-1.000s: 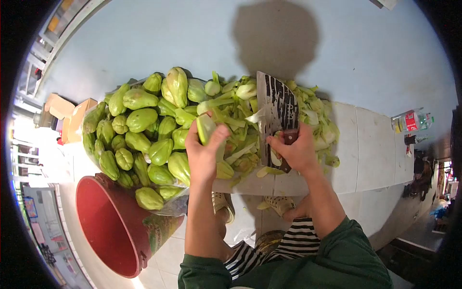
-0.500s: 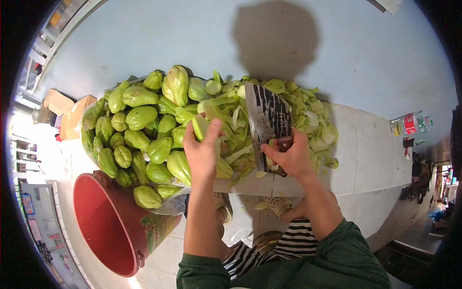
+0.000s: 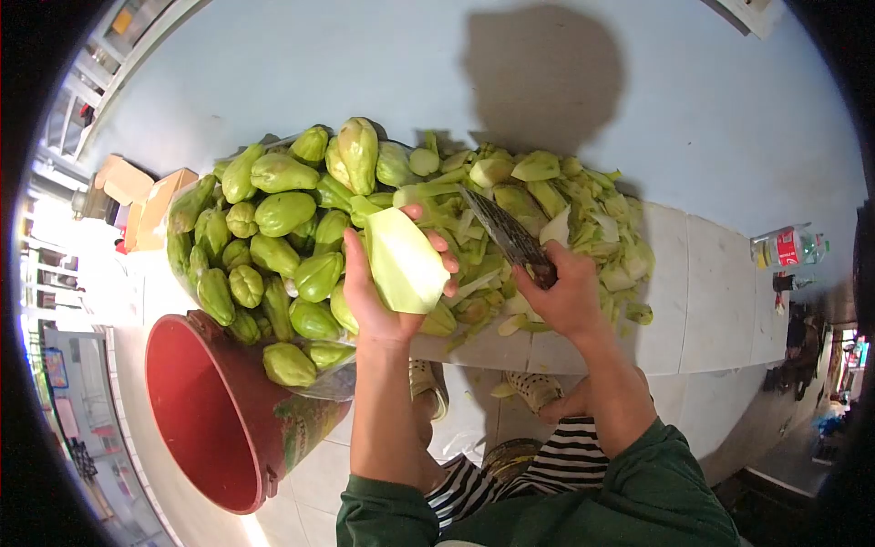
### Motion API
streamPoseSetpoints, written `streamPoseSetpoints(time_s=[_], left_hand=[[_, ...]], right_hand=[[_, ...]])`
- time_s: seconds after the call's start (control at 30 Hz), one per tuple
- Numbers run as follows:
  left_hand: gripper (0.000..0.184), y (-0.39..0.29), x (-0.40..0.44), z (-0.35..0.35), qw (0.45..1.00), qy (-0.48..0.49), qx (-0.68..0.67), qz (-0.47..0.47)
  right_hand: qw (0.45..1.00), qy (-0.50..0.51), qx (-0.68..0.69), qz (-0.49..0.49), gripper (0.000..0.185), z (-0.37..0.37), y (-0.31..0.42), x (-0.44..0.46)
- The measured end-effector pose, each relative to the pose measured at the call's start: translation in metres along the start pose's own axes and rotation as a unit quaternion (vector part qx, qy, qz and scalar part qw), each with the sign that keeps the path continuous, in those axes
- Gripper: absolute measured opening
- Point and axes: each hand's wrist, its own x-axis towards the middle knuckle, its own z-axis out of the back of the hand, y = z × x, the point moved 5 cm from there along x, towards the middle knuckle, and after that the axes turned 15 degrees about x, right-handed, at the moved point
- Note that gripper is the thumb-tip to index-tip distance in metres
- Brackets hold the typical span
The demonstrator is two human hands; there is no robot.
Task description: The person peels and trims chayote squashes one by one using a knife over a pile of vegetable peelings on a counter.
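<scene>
A chayote (image 3: pixel 404 263) with broad pale cut faces rests in the palm of my left hand (image 3: pixel 366 308), whose fingers curl around its far side. My right hand (image 3: pixel 567 294) grips a cleaver (image 3: pixel 504 226) by its handle. The dark, streaked blade appears nearly edge-on, pointing up and to the left, apart from the chayote. Below the blade and to its right spreads a heap of pale green peelings and cut pieces (image 3: pixel 612 223). Left of my left hand lies a pile of whole green chayotes (image 3: pixel 284 214).
A red bucket (image 3: pixel 264 428) leans with its mouth facing left, below the chayote pile. Toward the right end of the tiled ledge (image 3: pixel 711 273) lies a plastic bottle (image 3: pixel 791 246). An open cardboard box (image 3: pixel 159 210) stands at far left. The blue wall (image 3: pixel 365 64) borders the ledge.
My left hand has turned palm up, bringing the chayote's pale cut face into view. The cleaver has rotated from broadside to nearly edge-on. The whole view has shifted slightly.
</scene>
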Motion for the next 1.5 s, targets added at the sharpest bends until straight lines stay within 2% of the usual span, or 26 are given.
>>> streamPoseSetpoints(time_s=[0.1,0.17,0.2,0.3,0.33,0.37,0.4,0.43,0.5,0.53,0.6,0.77,0.9,0.97,1.03,1.07,1.2,1.27,1.3,1.5], left_hand=[[0.07,0.003,-0.001,0.001,0.999,-0.013,0.033,0.001],[0.067,0.001,0.0,0.006,0.984,-0.038,0.171,-0.042],[0.067,0.001,-0.001,0.004,0.984,-0.037,0.171,-0.042],[0.049,-0.004,0.0,0.0,0.919,-0.072,0.366,-0.126],[0.044,-0.003,-0.004,-0.001,0.886,-0.101,0.434,-0.128],[0.043,-0.006,-0.005,-0.003,0.828,-0.101,0.531,-0.15],[0.042,-0.008,-0.006,-0.003,0.759,-0.1,0.621,-0.171],[0.042,-0.005,-0.005,-0.001,0.76,-0.097,0.62,-0.17],[0.046,-0.004,-0.005,-0.004,0.712,-0.079,0.657,-0.234],[0.046,-0.004,-0.005,-0.005,0.713,-0.076,0.657,-0.234],[0.052,-0.004,-0.006,-0.009,0.673,-0.067,0.703,-0.221],[0.056,-0.004,-0.004,-0.008,0.707,-0.08,0.682,-0.169],[0.054,-0.004,-0.006,-0.004,0.69,-0.09,0.701,-0.157],[0.046,-0.003,-0.011,0.001,0.682,-0.078,0.697,-0.207],[0.035,-0.013,-0.011,-0.02,0.638,-0.084,0.752,-0.142],[0.033,-0.015,-0.011,-0.027,0.666,-0.095,0.707,-0.219],[0.04,-0.016,-0.009,-0.013,0.67,-0.104,0.716,-0.163],[0.043,-0.014,-0.01,-0.004,0.656,-0.071,0.707,-0.253],[0.046,-0.012,-0.01,-0.001,0.684,-0.089,0.691,-0.216],[0.046,-0.015,-0.008,-0.009,0.667,-0.069,0.705,-0.232]], right_hand=[[1.0,-0.001,0.0,0.006,0.028,-0.001,0.002,0.0],[0.999,-0.009,-0.011,0.037,0.028,-0.001,0.002,-0.001],[0.999,-0.01,-0.012,0.037,0.028,-0.002,0.002,-0.002],[0.995,-0.035,-0.028,0.085,0.027,-0.002,0.004,-0.006],[0.984,-0.033,-0.052,0.167,0.024,-0.001,0.011,-0.009],[0.966,-0.031,-0.075,0.247,0.024,-0.001,0.017,-0.013],[0.966,-0.033,-0.078,0.245,0.024,0.001,0.018,-0.014],[0.959,-0.016,-0.09,0.269,0.026,-0.002,0.023,-0.016],[0.951,-0.001,-0.104,0.291,0.031,-0.007,0.027,-0.018],[0.942,-0.009,-0.103,0.319,0.032,-0.009,0.03,-0.018],[0.932,-0.017,-0.102,0.346,0.033,-0.011,0.033,-0.018],[0.922,0.007,-0.083,0.378,0.028,-0.012,0.039,-0.017],[0.927,0.017,-0.076,0.366,0.025,-0.011,0.037,-0.016],[0.942,0.023,-0.129,0.309,0.027,-0.012,0.026,-0.011],[0.949,0.016,-0.154,0.274,0.03,-0.011,0.009,0.001],[0.954,0.008,-0.179,0.241,0.033,-0.009,0.002,0.007],[0.95,0.021,-0.147,0.276,0.038,-0.005,0.015,0.003],[0.941,0.044,-0.111,0.317,0.036,-0.007,0.023,-0.002],[0.941,0.043,-0.111,0.317,0.036,-0.008,0.023,-0.004],[0.928,0.065,-0.081,0.357,0.035,-0.012,0.026,-0.009]])
